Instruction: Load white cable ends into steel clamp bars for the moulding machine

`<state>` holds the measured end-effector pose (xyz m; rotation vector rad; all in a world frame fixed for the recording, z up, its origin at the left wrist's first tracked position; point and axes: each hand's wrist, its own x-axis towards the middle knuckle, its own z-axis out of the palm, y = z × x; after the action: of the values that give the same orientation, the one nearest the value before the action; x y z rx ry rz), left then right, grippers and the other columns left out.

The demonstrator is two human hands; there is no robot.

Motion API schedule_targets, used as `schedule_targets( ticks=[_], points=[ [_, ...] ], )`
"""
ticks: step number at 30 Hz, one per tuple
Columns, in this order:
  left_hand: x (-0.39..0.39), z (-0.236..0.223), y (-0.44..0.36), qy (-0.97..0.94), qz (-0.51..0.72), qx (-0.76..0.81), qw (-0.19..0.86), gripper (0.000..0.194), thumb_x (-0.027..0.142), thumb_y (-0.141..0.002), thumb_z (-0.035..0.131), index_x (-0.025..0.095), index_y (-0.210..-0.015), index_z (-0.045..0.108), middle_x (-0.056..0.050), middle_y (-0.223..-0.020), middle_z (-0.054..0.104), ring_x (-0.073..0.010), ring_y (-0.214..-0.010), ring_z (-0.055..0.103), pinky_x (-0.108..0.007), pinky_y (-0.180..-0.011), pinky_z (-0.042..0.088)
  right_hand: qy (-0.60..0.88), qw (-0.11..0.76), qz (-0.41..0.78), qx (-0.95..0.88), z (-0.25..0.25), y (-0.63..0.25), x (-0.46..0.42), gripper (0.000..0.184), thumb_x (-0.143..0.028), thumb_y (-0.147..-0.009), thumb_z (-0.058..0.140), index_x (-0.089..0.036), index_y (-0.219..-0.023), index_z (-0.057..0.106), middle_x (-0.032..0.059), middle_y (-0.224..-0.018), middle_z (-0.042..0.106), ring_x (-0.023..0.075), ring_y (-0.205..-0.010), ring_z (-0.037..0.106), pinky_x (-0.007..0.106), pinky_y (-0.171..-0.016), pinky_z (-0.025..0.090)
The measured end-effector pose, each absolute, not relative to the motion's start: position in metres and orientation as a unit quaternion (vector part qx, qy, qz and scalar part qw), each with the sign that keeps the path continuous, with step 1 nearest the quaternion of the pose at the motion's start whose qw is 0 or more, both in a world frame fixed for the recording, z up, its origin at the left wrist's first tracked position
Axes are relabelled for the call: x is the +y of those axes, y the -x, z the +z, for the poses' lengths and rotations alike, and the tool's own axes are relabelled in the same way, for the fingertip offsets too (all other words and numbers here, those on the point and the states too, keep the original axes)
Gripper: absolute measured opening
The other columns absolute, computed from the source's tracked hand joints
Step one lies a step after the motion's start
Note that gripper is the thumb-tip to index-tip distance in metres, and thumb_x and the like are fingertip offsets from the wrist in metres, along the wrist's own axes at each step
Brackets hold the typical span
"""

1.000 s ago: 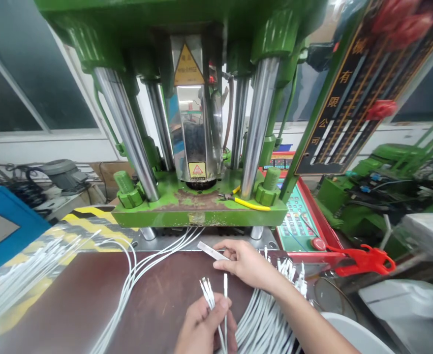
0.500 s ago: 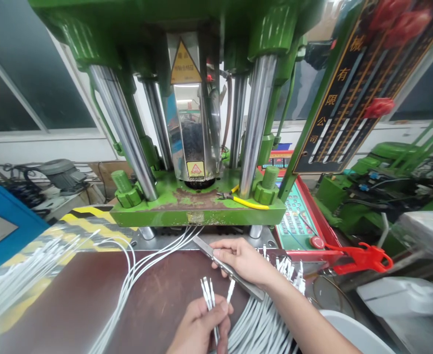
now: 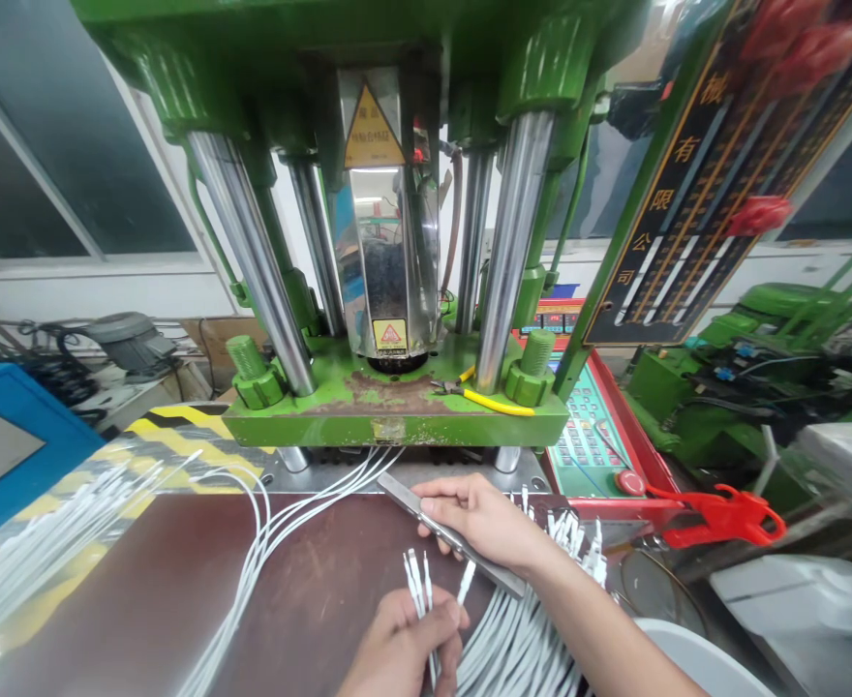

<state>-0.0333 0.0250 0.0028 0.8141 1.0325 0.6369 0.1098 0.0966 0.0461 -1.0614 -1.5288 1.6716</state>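
In my left hand (image 3: 415,639), near the bottom of the view, several white cables (image 3: 417,581) stand upright with their connector ends up. One cable end (image 3: 465,579) pokes out apart from the others, by the thumb and forefinger. My right hand (image 3: 473,518) grips a flat grey metal bar (image 3: 397,494), slanted from upper left to lower right above the brown board (image 3: 324,581). Beside and partly under my right forearm lies a thick bundle of white cables (image 3: 520,639), connector ends pointing away from me. Several white cables (image 3: 266,542) run from under the green press across the board's left part.
The green press (image 3: 397,429) stands ahead on steel columns. Yellow-handled cutters (image 3: 499,402) lie on its lower plate. More white cables (image 3: 55,542) rest at left on striped tape. At right are a button panel (image 3: 586,436), a red air gun (image 3: 723,513) and a white bucket (image 3: 687,649).
The view has shifted slightly, so most things sit a little further right. Both hands keep their hold on the cables and the metal bar.
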Motion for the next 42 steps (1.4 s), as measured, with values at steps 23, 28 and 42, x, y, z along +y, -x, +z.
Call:
schedule_targets(
  ticks=[23, 28, 42],
  points=[
    [0.019, 0.027, 0.026, -0.332, 0.344, 0.521, 0.708, 0.016, 0.031, -0.07, 0.054, 0.015, -0.074, 0.052, 0.004, -0.047, 0.052, -0.0089, -0.032, 0.041, -0.023, -0.038, 0.031, 0.403, 0.315, 0.586, -0.628, 0.048, -0.107, 0.093, 0.037, -0.043, -0.081, 0.053, -0.018, -0.108, 0.062, 0.003, -0.075, 0.061, 0.0085, -0.052, 0.047, 0.021, -0.047, 0.038],
    [0.017, 0.027, 0.028, -0.283, 0.353, 0.462, 0.763, 0.022, 0.035, -0.073, 0.057, 0.016, -0.08, 0.049, -0.002, -0.056, 0.06, -0.0158, -0.044, 0.054, -0.029, -0.048, 0.041, 0.4, 0.309, 0.602, -0.618, 0.049, -0.111, 0.094, 0.04, -0.042, -0.082, 0.054, -0.018, -0.113, 0.059, 0.0037, -0.076, 0.062, 0.009, -0.052, 0.048, 0.021, -0.048, 0.038],
    [0.014, 0.047, 0.03, -0.185, 0.449, 0.428, 0.762, 0.016, 0.029, -0.076, 0.056, 0.014, -0.079, 0.053, -0.004, -0.065, 0.058, -0.0155, -0.055, 0.055, -0.03, -0.053, 0.043, 0.423, 0.258, 0.568, -0.657, 0.053, -0.127, 0.099, 0.039, -0.042, -0.082, 0.052, -0.021, -0.113, 0.06, 0.0034, -0.076, 0.065, 0.0104, -0.052, 0.049, 0.022, -0.049, 0.037]
  ],
)
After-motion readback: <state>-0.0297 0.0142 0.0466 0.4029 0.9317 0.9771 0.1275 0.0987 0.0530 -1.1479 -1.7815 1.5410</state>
